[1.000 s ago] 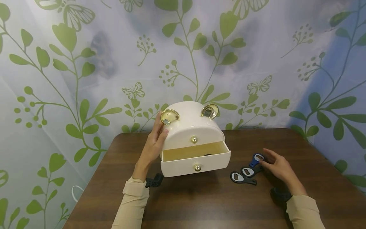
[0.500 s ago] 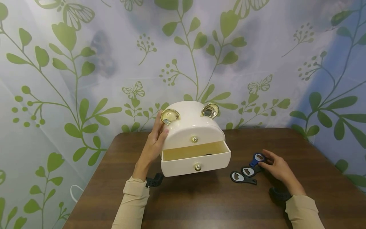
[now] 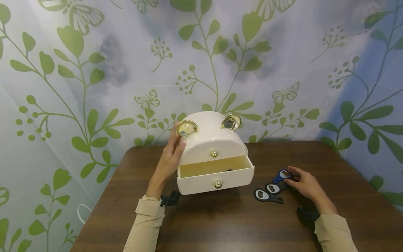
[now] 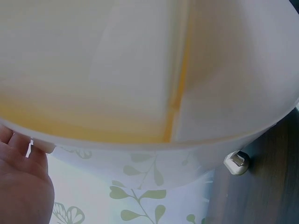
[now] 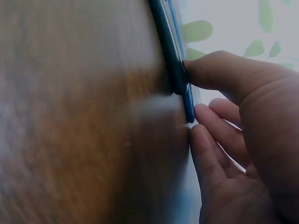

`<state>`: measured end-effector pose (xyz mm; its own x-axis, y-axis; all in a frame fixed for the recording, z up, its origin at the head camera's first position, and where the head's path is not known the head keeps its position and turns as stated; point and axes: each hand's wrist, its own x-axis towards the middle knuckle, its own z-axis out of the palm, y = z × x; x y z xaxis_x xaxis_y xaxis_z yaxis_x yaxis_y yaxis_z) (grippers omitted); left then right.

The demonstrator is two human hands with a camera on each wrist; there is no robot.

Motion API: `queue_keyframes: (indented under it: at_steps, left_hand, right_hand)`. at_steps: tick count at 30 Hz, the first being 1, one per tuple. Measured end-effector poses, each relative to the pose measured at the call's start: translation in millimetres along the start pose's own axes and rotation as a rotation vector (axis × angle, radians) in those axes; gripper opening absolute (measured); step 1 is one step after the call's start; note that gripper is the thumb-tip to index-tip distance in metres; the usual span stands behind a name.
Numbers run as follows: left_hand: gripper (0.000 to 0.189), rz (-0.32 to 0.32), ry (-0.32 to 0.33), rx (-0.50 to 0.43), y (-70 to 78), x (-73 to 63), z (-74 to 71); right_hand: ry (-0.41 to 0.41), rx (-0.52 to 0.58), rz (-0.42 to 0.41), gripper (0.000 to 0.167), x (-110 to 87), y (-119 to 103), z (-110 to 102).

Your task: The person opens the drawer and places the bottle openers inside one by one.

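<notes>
My left hand (image 3: 170, 155) grips the left side of a white mini drawer box (image 3: 211, 136), thumb at the front and fingers behind. The box leans back, its shadow on the table under it. Its lower drawer (image 3: 215, 180) is pulled out, and a small dark object (image 3: 229, 170) shows inside. Gold ears (image 3: 231, 121) top the box. To its right lie a blue bottle opener (image 3: 282, 175) and two black bottle openers (image 3: 267, 196). My right hand (image 3: 305, 183) rests beside them with relaxed fingers, fingertips at the blue opener's edge; in the right wrist view the thumb (image 5: 210, 70) meets the openers' side.
A brown wooden table (image 3: 201, 227) carries everything. Behind it hangs a pale curtain (image 3: 126, 70) printed with green leaves and butterflies. A white cable loop (image 3: 82, 213) shows past the table's left edge. Dark straps (image 3: 170, 198) circle both wrists.
The blue bottle opener has shifted slightly left and down, and my right fingertips have moved a little with it. My left hand and the drawer box keep their place.
</notes>
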<state>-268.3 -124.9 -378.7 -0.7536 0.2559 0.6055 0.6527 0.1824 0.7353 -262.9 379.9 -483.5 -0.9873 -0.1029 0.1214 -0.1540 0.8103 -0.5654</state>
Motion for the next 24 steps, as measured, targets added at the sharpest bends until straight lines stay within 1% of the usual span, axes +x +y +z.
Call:
queue_keyframes:
  at_steps: [6,10,15,24]
  left_hand:
    - [0.073,0.007,-0.002,0.006,0.2,-1.1,0.2]
    - [0.074,0.01,-0.004,0.013,0.0,-1.6,0.1]
    - [0.074,0.01,-0.005,0.013,0.1,-1.4,-0.3]
    - [0.073,0.004,-0.004,0.007,1.0,-0.2,-0.4]
  right_hand:
    - [-0.009,-0.015,0.022,0.072,-0.7,-1.8,-1.3]
    - [-0.016,-0.003,0.026,0.074,-1.8,-2.3,-1.8]
    - [-0.021,0.018,0.012,0.073,-2.1,-3.3,-1.7]
    - [-0.02,0.011,-0.011,0.068,-0.5,-6.4,-1.1]
